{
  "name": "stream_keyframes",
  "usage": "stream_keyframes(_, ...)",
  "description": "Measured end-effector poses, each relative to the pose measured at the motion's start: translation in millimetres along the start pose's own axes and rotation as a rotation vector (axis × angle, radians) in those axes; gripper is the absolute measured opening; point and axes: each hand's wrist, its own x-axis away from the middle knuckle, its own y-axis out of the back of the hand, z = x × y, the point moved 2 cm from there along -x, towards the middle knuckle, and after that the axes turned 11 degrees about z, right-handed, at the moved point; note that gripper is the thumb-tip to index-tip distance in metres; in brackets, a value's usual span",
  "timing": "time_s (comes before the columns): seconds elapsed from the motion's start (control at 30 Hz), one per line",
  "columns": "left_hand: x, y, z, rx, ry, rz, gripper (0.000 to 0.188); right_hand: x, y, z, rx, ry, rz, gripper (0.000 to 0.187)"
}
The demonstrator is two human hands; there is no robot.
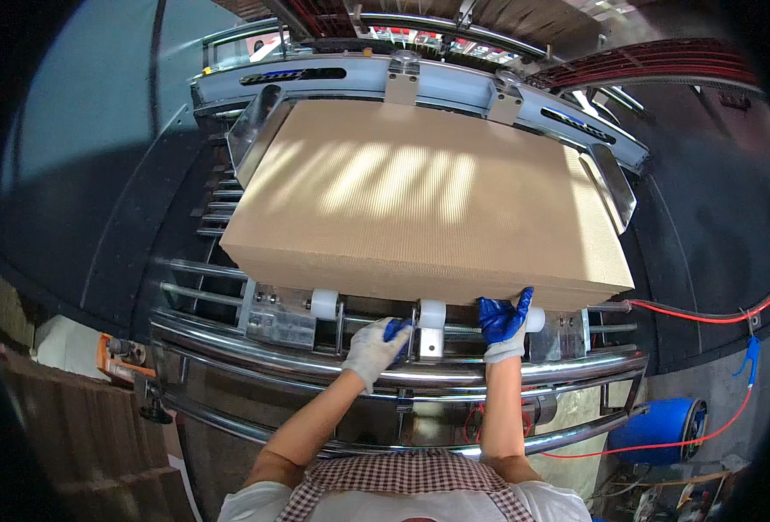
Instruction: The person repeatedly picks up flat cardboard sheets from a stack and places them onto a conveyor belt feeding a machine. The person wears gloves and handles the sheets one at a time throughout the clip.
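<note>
along the near edge of the cardboard stack (428, 270), the gloved right hand (505, 322) appears to make contact, blue palm side showing, its grip spread with the thumb apart from the fingers; nothing is seen pinched. the posture would suit steadying the stack from below. the left hand (374, 350) is just off the same edge, further left, fingers curled beside the middle white roller (433, 313); whether its grip is closed on anything cannot be told. the stack lies flat above a row of 3 such rollers, between 2 upright side plates (614, 189), with 2 metal stops (401, 84) at its far edge; this arrangement presumably keeps it squared. on the stack's near side, polished rails (441, 376) cross before a checked apron (402, 474).
</note>
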Motion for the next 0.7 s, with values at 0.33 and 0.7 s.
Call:
stream_keyframes(0.33, -59.1, -31.8, 45.6, 1.442, 0.288, 0.176, 0.034, 17.7, -11.2, -6.3, -0.108, 0.039, 0.028, 0.060)
stream_keyframes(0.7, -71.6, -25.0, 59.0, 1.608, 0.157, 0.207, 0.020, 27.6, 4.1, -8.5, -0.034, -0.139, 0.002, 0.042)
